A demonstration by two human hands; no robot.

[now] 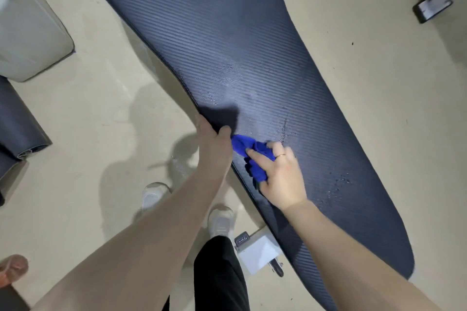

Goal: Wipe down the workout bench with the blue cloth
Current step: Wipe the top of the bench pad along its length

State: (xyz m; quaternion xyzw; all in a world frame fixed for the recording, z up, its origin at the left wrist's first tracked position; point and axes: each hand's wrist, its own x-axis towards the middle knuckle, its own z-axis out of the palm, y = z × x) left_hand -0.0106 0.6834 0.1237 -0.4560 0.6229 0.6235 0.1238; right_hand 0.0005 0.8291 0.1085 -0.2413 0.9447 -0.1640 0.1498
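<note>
The workout bench has a long dark blue ribbed pad that runs diagonally from top left to bottom right. Wet droplets sit on it near the middle and at the right. My left hand grips the pad's near left edge, thumb on top and fingers under the rim. A crumpled blue cloth lies on the pad just beside that hand. My right hand presses the cloth against the pad, its fingers curled round the cloth's right side. A ring shows on one finger.
The beige floor surrounds the bench. A white bench foot with a small wheel stands below the pad, next to my white shoes. Grey equipment and a dark pad stand at the left; a metal foot is at top right.
</note>
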